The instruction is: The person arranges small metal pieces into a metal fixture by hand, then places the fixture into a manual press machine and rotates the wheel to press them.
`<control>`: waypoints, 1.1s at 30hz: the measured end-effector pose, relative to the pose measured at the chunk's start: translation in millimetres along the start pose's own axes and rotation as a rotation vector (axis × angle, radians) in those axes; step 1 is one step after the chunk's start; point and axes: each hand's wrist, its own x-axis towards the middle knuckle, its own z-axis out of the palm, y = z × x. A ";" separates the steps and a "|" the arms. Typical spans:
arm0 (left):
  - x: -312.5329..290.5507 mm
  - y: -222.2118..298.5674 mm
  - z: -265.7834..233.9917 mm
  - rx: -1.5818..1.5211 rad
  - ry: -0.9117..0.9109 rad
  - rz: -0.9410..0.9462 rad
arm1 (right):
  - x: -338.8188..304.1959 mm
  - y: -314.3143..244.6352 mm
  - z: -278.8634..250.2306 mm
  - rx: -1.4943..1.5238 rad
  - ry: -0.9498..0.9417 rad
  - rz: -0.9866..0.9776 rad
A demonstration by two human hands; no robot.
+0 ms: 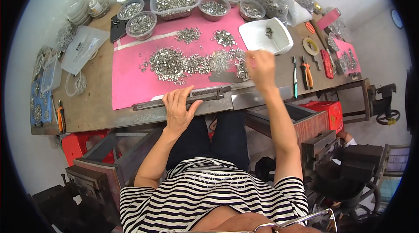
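Along the table's front edge lies a long dark metal bar (208, 96) with a row of small pieces in its channel. My left hand (176, 110) rests over the bar's left part, fingers stretched out and thumb apart. My right hand (262, 70) is closed with fingertips pinched, beside a small heap of shiny metal pieces (241, 68); whatever is in the pinch is hidden. Further left on the pink mat (131, 75) spread a large pile of small metal parts (168, 64), a smaller pile (198, 64) and a pile of thin, pale pieces (220, 61).
Plastic tubs (175, 0) of metal parts line the back. A white tray (279, 41) stands behind my right hand. To the right lie orange-handled pliers (307, 75), a toothbrush (295, 78), a tape roll (310, 46) and a red tool (326, 64). Open drawers (126, 150) jut below.
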 end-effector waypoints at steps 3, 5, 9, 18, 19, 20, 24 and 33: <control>1.0 -1.9 0.8 -0.001 -0.001 -0.011 | -7.2 12.3 -10.4 -0.118 -0.108 0.238; 0.8 -2.8 0.7 0.022 0.009 0.018 | -23.7 -4.4 -12.8 0.058 -0.162 0.281; 7.1 4.0 -4.7 0.011 0.008 0.014 | -54.5 -28.3 -10.5 0.156 -0.180 0.284; 65.5 33.1 13.6 -0.119 -0.066 0.230 | -51.9 -39.3 1.9 0.119 -0.176 0.290; 64.1 32.5 14.2 -0.117 -0.065 0.229 | -52.0 -40.0 2.9 0.121 -0.175 0.289; 62.6 32.6 14.9 -0.140 -0.028 0.223 | -52.8 -40.0 3.2 0.119 -0.191 0.294; 47.0 22.7 11.2 -0.216 0.068 0.156 | -55.0 -40.4 9.2 0.139 -0.204 0.297; 15.5 -2.9 -4.4 -0.182 0.146 0.083 | -48.4 -31.5 -1.9 0.259 -0.193 0.351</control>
